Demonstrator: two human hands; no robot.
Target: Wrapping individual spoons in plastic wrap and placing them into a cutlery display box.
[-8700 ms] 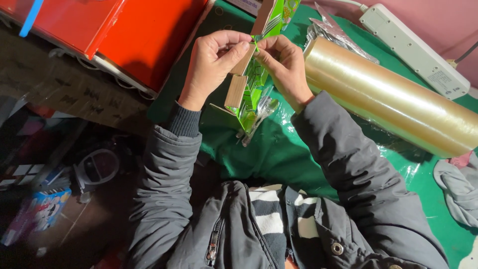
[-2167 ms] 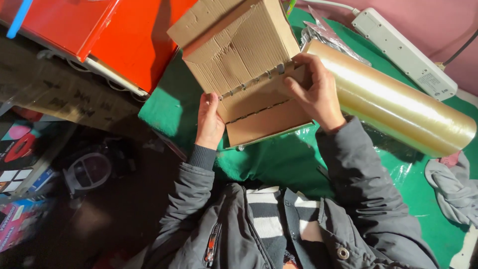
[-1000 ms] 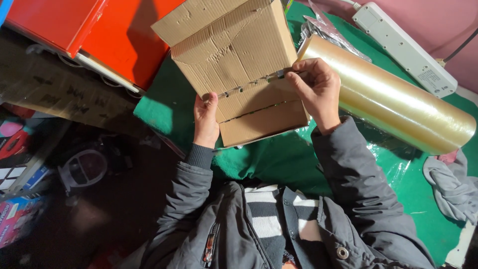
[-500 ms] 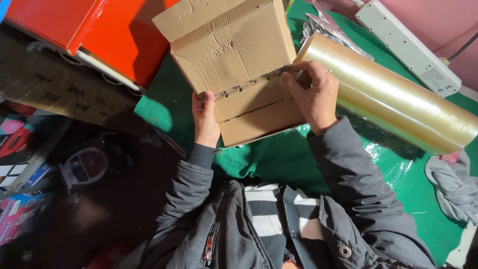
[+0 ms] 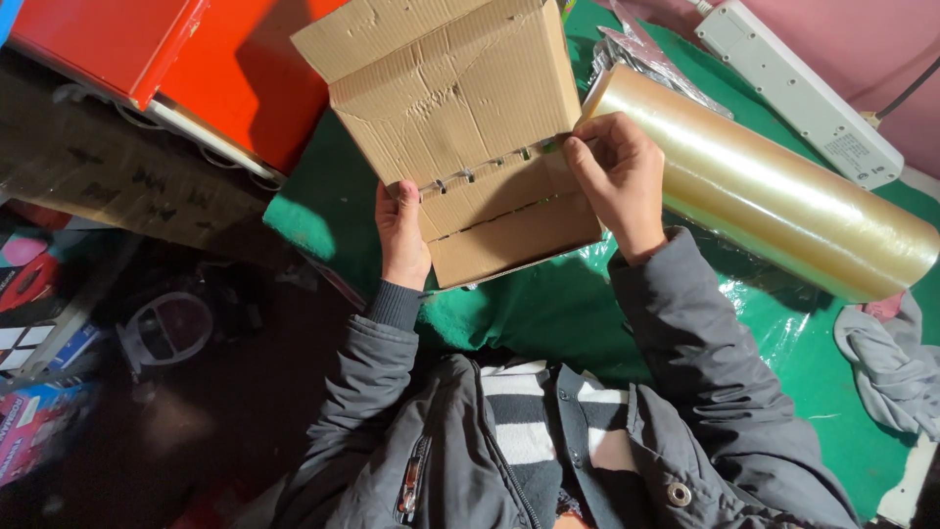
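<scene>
Box: brown cardboard box (image 5: 460, 127), centre of view, flaps partly shut, above green table cover (image 5: 548, 313).
Left hand (image 5: 401, 235): clamped on box edge at 7 o'clock, thumb on top.
Right hand (image 5: 617, 176): fingers pinched at flap seam, 4 o'clock of box.
Film: clear wrap roll (image 5: 774, 196), 3 o'clock, just beside right hand.
Strip: white power strip (image 5: 798, 93), 1 o'clock.
Crates: red bins (image 5: 176, 59), 10 o'clock.
</scene>
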